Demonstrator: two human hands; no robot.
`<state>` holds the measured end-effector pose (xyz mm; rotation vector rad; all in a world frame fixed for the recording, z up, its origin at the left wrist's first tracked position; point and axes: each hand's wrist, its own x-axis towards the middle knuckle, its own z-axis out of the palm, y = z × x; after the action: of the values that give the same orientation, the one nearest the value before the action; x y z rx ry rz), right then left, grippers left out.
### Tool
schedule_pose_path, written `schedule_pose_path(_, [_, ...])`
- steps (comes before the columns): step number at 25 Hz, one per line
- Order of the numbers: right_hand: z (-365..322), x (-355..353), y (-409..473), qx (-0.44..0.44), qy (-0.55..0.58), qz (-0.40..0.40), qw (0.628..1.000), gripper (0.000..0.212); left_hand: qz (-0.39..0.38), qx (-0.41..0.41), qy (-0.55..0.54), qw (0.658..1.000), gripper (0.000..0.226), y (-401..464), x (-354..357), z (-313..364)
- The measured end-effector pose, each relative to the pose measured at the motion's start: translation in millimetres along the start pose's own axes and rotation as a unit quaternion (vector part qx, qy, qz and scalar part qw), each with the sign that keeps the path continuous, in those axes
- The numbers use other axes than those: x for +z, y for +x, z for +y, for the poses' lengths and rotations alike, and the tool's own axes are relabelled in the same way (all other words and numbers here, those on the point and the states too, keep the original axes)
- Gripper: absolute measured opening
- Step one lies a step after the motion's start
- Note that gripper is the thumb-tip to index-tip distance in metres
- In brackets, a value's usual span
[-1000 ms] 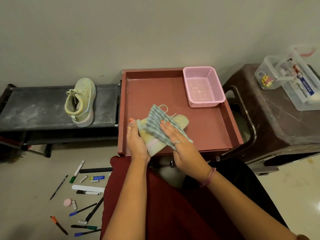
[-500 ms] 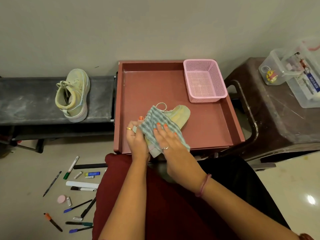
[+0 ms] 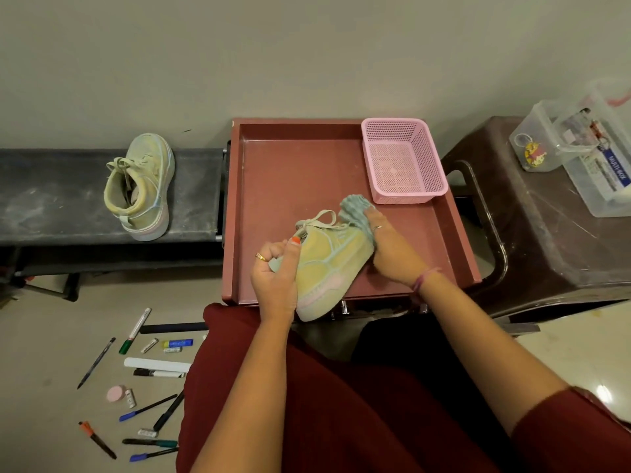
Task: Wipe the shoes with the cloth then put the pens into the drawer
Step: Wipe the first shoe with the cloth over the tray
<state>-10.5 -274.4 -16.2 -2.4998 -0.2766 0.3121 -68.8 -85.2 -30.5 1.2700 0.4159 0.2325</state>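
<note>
The shoe [image 3: 333, 268] lies on its side at the near edge of the open red drawer [image 3: 300, 172], its heel over the rim; my left hand [image 3: 275, 278] pinches that heel end to steady it while my right hand [image 3: 392, 250] presses the bunched cloth [image 3: 355, 209] around the toe. The pink basket [image 3: 403, 162] in the drawer's far corner looks empty. The pens [image 3: 146, 407] lie scattered on the floor, and the second shoe [image 3: 141, 186] waits on the dark shelf [image 3: 51, 196].
</note>
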Motion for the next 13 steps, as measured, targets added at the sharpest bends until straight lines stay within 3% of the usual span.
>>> schedule_pose_path(2, [-36.0, 8.2, -21.0, -0.036, -0.007, 0.03, 0.999, 0.07, 0.007, 0.013, 0.019, 1.0, 0.037, 0.7, -0.6, -1.7])
schedule_pose_path(6, [-75.2, 37.0, -54.6, -0.055, 0.053, 0.015, 0.997, 0.069, 0.027, 0.02, 0.015, 0.999, 0.038, 4.6, -1.7, -6.5])
schedule_pose_path(10, [-44.0, 26.7, -25.8, -0.046, -0.023, 0.033, 0.998, 0.061, 0.011, 0.009, 0.016, 1.0, 0.039, 4.7, -1.3, -9.9])
schedule_pose_path(13, [-1.7, 17.8, 9.3, 0.014, -0.072, 0.001, 0.997, 0.061, -0.067, 0.034, 0.115, 0.991, 0.043, 1.4, 0.0, -13.4])
